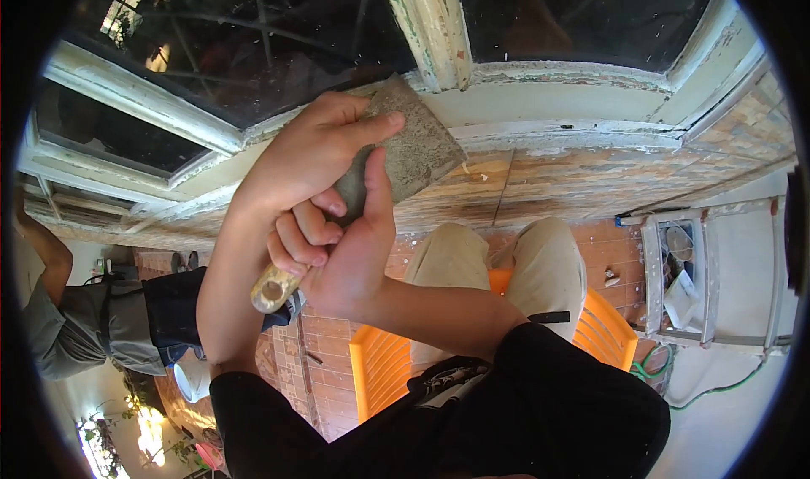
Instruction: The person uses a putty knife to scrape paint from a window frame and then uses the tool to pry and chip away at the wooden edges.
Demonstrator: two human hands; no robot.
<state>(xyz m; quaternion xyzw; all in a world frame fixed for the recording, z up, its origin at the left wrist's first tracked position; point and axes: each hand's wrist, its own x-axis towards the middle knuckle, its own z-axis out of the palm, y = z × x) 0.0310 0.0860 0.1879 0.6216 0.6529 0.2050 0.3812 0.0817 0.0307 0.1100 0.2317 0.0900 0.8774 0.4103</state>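
Both hands are on a wide putty knife (418, 141), its broad blade grey and crusted with residue. My right hand (350, 255) wraps its fingers round the handle, with the thumb stretched up along the blade's base; the worn yellowish handle end (274, 288) sticks out below the fist. Higher up, my left hand (308, 146) is closed on the blade's left side, thumb on the near face and the other fingers partly hidden. The blade's top corner overlaps the lower rail of a window frame (565, 99) with chipped white paint.
Below the window runs a stone-patterned tiled wall (574, 175). Under me is an orange plastic chair (375, 369). A ladder (709, 276) with a tray (682, 300) lies at right, near a green hose (717, 388). Another person (101, 319) stands at left, near a white bucket (192, 380).
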